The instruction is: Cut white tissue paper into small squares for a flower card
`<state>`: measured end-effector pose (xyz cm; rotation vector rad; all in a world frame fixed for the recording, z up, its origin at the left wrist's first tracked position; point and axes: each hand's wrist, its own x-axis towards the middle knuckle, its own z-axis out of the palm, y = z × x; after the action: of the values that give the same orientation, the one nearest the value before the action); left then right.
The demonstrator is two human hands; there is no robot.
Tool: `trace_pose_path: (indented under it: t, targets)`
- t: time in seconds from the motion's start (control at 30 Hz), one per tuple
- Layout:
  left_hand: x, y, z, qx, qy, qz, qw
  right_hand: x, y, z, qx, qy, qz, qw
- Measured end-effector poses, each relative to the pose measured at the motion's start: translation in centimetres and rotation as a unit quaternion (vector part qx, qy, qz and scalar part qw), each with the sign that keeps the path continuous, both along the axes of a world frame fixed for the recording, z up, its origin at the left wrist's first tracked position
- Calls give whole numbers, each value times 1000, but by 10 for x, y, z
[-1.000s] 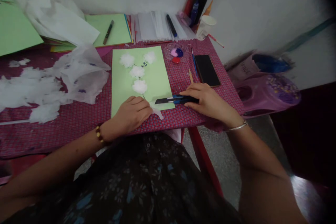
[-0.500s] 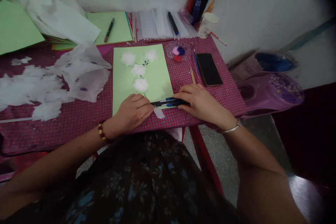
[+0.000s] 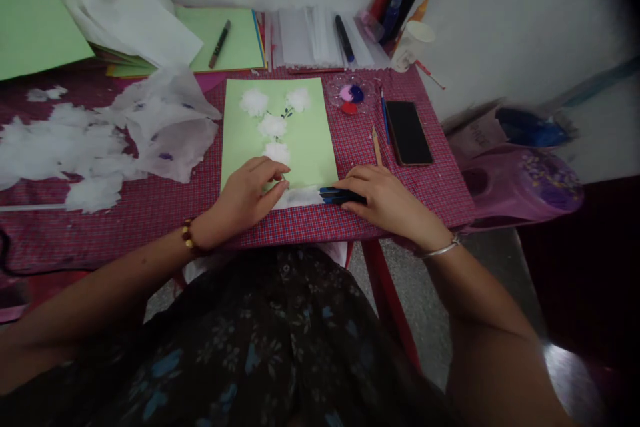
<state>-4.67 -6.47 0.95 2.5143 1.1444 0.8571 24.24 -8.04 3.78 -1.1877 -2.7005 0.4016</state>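
Note:
A light green sheet (image 3: 313, 140) lies in front of me, bearing several fluffy white paper flowers (image 3: 273, 125) and thin dark painted stems. Over its lower left part is my left hand (image 3: 247, 190), thumb and forefinger curved with a small gap between their tips. A white tissue-like strip (image 3: 303, 197) runs along the sheet's bottom edge, right of that thumb. My right hand (image 3: 380, 197) is closed on a long black-and-blue object (image 3: 333, 195) at the sheet's lower right corner; the fingers cover much of it, and its kind is unclear.
Crumpled white tissue (image 3: 55, 147) spreads across the table's left side. To the right are a phone (image 3: 410, 133), a blue brush (image 3: 385, 120), a wooden pencil-like stick (image 3: 377, 147) and a paint palette (image 3: 350, 95). Behind stand a paper cup (image 3: 413, 43) and a marker (image 3: 344, 39).
My left hand has come off the left end of the black-and-blue object, and its fingers have parted. More of the white strip shows along the sheet's bottom edge. The view has shifted slightly.

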Motion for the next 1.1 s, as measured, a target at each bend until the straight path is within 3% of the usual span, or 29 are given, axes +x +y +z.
trace_pose_path:
  t: [0.2, 0.33, 0.83, 1.0, 1.1]
  targets:
    - [-5, -19, 11, 151, 148, -109, 971, 2, 1, -4, -5, 19, -5, 1000]
    - [1, -25, 4, 186, 196, -111, 956, 3, 0, -5, -10, 31, -3, 999]
    - [9, -13, -5, 104, 169, -82, 977, 7, -6, -7, -3, 30, -5, 1000]
    - [4, -10, -2, 48, 169, -109, 978, 6, -7, -5, -8, 32, -7, 999]
    - [0, -2, 6, 4, 174, -158, 972, 5, -7, -3, -13, 32, -8, 999]
